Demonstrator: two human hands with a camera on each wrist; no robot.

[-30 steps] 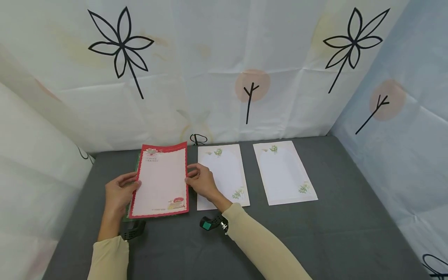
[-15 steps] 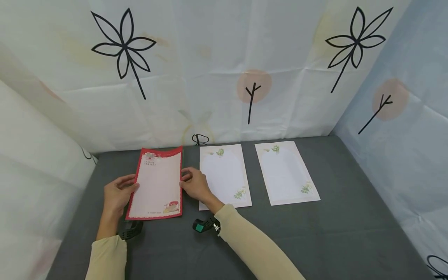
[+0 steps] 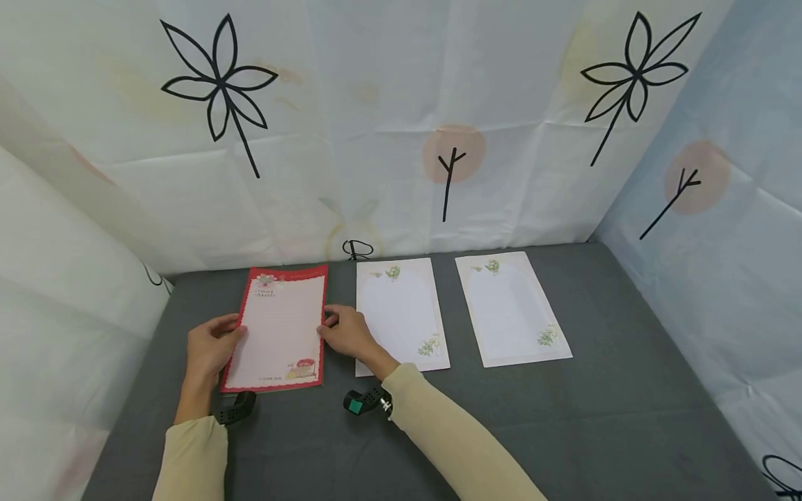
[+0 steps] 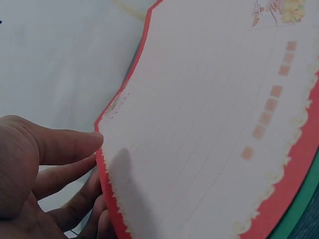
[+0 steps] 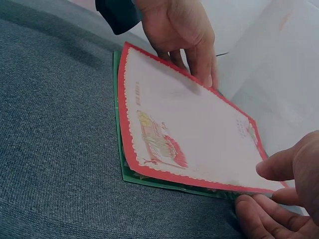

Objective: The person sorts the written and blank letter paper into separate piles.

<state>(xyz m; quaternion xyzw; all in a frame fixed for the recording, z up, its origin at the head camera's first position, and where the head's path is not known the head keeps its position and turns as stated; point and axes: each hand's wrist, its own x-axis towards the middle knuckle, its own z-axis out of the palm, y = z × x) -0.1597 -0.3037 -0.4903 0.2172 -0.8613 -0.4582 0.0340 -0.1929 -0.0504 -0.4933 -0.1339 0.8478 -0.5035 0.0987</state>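
A red-bordered sheet of letter paper (image 3: 278, 334), with a pale middle and small printed pictures, lies at the left of the grey table. Beneath it, a green-bordered sheet (image 5: 130, 177) shows as a strip along two sides in the right wrist view. My left hand (image 3: 209, 349) pinches the red sheet's left edge, thumb on its face and fingers behind. At the opposite edge, my right hand (image 3: 349, 335) holds it with the thumb on top and the fingers under the rim. The red sheet bows a little between the hands in the left wrist view.
Two white sheets with green leaf prints lie to the right, a nearer one (image 3: 401, 316) beside my right hand and a farther one (image 3: 514, 309). The grey tabletop (image 3: 595, 417) meets white printed cloth walls (image 3: 351, 139) at the back and sides.
The red sheet has come left and down onto the green one, covering most of it. Both hands moved with it, the right hand shifting left.
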